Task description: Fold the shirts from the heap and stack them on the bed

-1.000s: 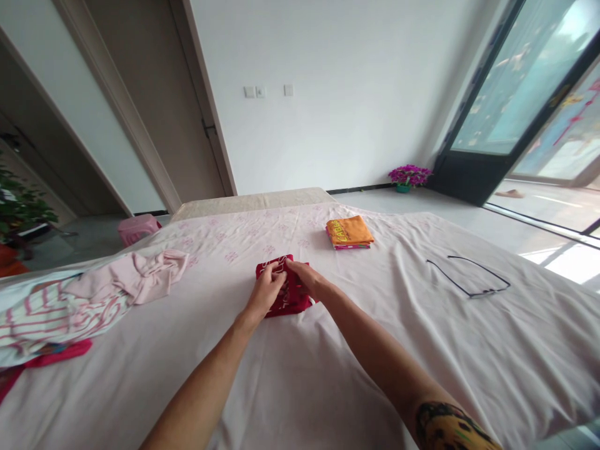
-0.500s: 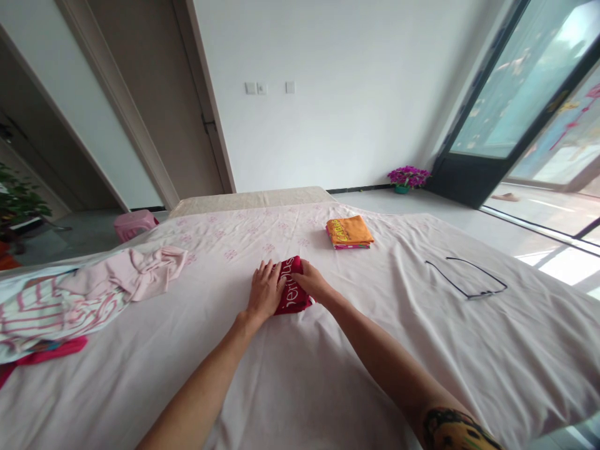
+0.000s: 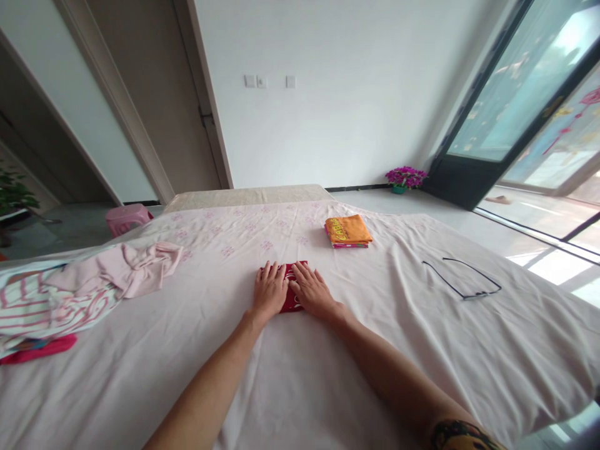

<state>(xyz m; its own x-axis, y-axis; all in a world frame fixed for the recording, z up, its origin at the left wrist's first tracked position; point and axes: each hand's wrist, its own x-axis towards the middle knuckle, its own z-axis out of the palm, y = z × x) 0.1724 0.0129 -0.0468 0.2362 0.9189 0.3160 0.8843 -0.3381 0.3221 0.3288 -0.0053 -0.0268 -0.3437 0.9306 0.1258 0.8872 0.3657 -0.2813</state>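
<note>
A dark red folded garment [image 3: 291, 304] with white lettering lies on the pale pink bedsheet [image 3: 300, 381] right in front of me. My left hand [image 3: 270, 289] rests flat on its left part, fingers stretched out. Over the right part lies my right hand [image 3: 313, 289], also flat with its fingers extended. Between them a strip of the red cloth and some white letters show; the rest is under the hands. Just beyond and to the right sits a small stack of folded clothes [image 3: 349, 231], with an orange piece with yellow print on top.
Loose clothes [image 3: 89, 284], pink, striped and red, are heaped at the left. Eyeglasses [image 3: 469, 281] with dark frames lie on the sheet at the right. Beyond the bed are a pink stool [image 3: 129, 217] and potted purple flowers [image 3: 405, 178].
The red garment was gripped at its right edge and folded narrower. Since then my right hand has let go of that edge and flattened on top; my left hand stays flat on it.
</note>
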